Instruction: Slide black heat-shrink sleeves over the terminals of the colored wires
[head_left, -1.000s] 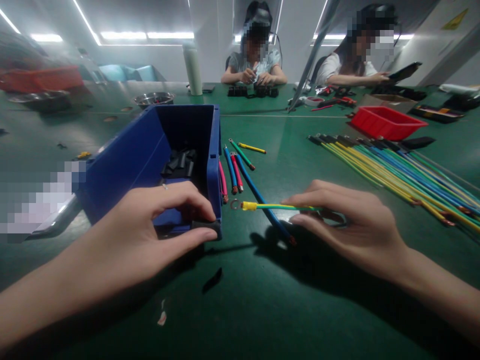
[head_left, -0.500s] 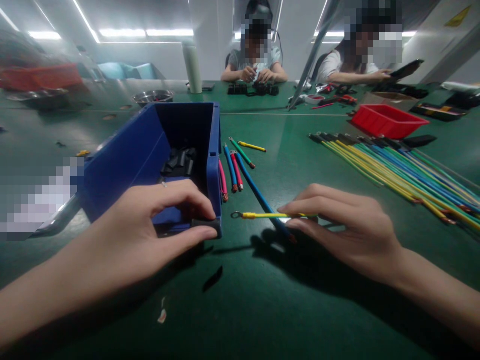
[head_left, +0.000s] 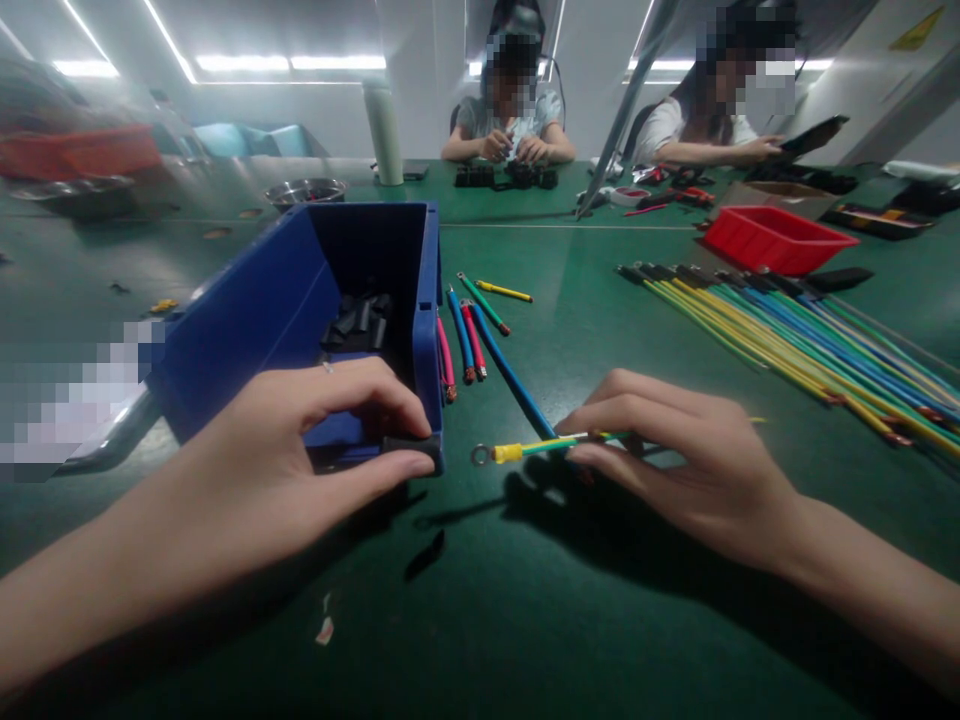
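The right hand (head_left: 675,460) was found closed in a pinch, thumb and forefinger gripping the yellow-green wire (head_left: 540,446) partway along its length, held just above the green table (head_left: 600,620). The wire's long axis was noted as running nearly left to right, dipping slightly towards its free end. That end, fitted with a ring terminal (head_left: 480,456), was pointed to the person's left.

The left hand (head_left: 300,450) was found closed, with a short black sleeve (head_left: 409,446) pinched between thumb and forefinger at the front lip of the blue bin (head_left: 300,290). The sleeve's long axis was also roughly left to right, near in line with the wire. The terminal lay just to the right of the sleeve, near but apart. Whether the sleeve's bore faced the terminal could not be told.

A blue wire (head_left: 510,375) was seen lying on the table beneath the held wire.
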